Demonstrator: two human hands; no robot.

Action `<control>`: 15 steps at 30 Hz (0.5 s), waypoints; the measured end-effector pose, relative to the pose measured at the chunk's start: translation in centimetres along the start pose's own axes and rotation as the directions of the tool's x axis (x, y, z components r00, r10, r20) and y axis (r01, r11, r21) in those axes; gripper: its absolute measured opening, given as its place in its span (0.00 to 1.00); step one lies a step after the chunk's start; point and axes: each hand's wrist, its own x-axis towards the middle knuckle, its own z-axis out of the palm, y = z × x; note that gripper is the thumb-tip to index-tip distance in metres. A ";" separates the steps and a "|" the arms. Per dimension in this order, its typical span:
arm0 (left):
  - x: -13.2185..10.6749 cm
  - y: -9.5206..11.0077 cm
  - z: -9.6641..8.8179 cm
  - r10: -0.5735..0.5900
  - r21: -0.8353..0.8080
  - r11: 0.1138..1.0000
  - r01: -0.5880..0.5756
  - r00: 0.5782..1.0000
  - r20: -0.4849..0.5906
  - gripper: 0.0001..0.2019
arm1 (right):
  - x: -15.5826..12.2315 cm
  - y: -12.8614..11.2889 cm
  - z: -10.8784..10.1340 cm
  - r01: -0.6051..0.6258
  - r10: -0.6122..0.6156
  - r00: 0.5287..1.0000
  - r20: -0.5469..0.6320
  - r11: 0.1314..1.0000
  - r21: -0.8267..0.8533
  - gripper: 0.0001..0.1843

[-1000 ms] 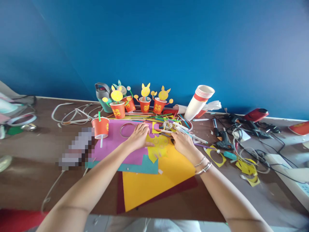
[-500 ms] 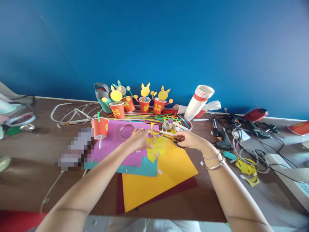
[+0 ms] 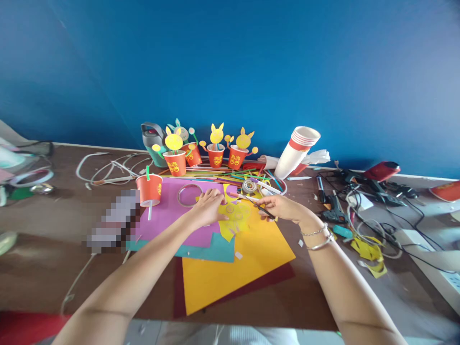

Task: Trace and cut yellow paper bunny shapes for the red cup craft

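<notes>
My left hand (image 3: 207, 205) lies on a cut piece of yellow paper (image 3: 235, 218), fingers closed on its edge, over the purple sheet (image 3: 168, 211). My right hand (image 3: 283, 208) grips black scissors (image 3: 256, 204) whose blades point left, just above the yellow piece. Under both lie a large orange-yellow sheet (image 3: 233, 268), a teal sheet (image 3: 212, 249) and a dark red sheet (image 3: 273, 275). A tape ring (image 3: 189, 194) rests on the purple sheet just left of my left hand.
Several red paper cups with yellow bunny cut-outs (image 3: 215, 148) stand at the back, one red cup (image 3: 149, 189) nearer left. Stacked cups (image 3: 298, 148), straws (image 3: 230, 175), a glue gun (image 3: 336, 207), cables (image 3: 377, 225) and yellow scraps (image 3: 370, 256) crowd the right. White cords (image 3: 108, 170) lie left.
My right hand picked the scissors up from the table, lifted and turned, bringing the blades over the yellow piece. My left hand has stayed on the paper.
</notes>
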 end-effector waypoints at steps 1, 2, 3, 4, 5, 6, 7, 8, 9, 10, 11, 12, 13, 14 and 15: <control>0.0 -0.1 0.1 0.019 0.015 1.000 -0.018 1.000 -0.024 0.18 | 0.1 0.0 0.2 0.010 -0.009 1.000 0.019 1.000 -0.009 0.19; 0.0 -0.3 0.2 0.031 0.019 0.999 -0.031 0.999 -0.031 0.19 | 0.2 0.1 0.5 0.027 -0.027 0.999 0.030 0.999 -0.022 0.20; 0.0 -0.4 0.3 0.036 0.013 0.999 -0.036 0.999 -0.024 0.19 | 0.4 0.1 0.8 0.050 -0.049 0.998 0.032 0.998 -0.035 0.20; 0.1 -0.5 0.5 0.037 0.002 0.999 -0.037 0.999 -0.007 0.19 | 0.6 0.3 1.1 0.073 -0.072 0.997 0.029 0.996 -0.050 0.20; 0.1 -0.6 0.6 0.036 -0.010 0.999 -0.036 0.999 0.009 0.18 | 0.8 0.4 1.4 0.095 -0.094 0.995 0.023 0.993 -0.065 0.20; 0.2 -0.7 0.7 0.035 -0.019 0.999 -0.034 0.999 0.016 0.17 | 1.0 0.6 1.7 0.118 -0.117 0.993 0.013 0.989 -0.085 0.19; 0.3 -0.8 0.8 0.034 -0.025 0.999 -0.033 0.999 0.012 0.17 | 1.2 0.8 2.0 0.141 -0.142 0.990 -0.002 0.984 -0.105 0.19; 0.4 -0.9 0.9 0.034 -0.026 0.999 -0.034 0.999 -0.003 0.17 | 1.4 1.0 2.3 0.165 -0.169 0.985 -0.024 0.978 -0.125 0.19; 0.5 -1.0 1.0 0.037 -0.025 0.999 -0.037 0.999 -0.025 0.17 | 1.5 1.2 2.6 0.187 -0.195 0.979 -0.049 0.972 -0.141 0.18; 0.6 -1.1 1.0 0.042 -0.030 0.999 -0.043 0.998 -0.047 0.17 | 1.7 1.4 2.9 0.206 -0.219 0.973 -0.074 0.967 -0.147 0.18; 0.7 -1.2 1.0 0.045 -0.049 0.998 -0.048 0.997 -0.062 0.16 | 1.9 1.6 3.2 0.223 -0.237 0.967 -0.095 0.964 -0.143 0.18; 0.9 -1.2 1.0 0.043 -0.082 0.995 -0.049 0.997 -0.068 0.16 | 2.0 1.7 3.5 0.237 -0.252 0.961 -0.113 0.963 -0.129 0.18; 1.0 -1.2 0.9 0.035 -0.124 0.991 -0.043 0.997 -0.071 0.14 | 2.1 1.9 3.8 0.250 -0.263 0.956 -0.129 0.962 -0.110 0.18; 1.1 -1.2 0.8 0.024 -0.169 0.985 -0.036 0.997 -0.076 0.13 | 2.3 2.0 4.0 0.259 -0.269 0.953 -0.141 0.962 -0.087 0.18; 1.2 -1.1 0.7 0.017 -0.212 0.977 -0.035 0.996 -0.089 0.12 | 2.4 2.0 4.3 0.269 -0.276 0.949 -0.154 0.961 -0.062 0.18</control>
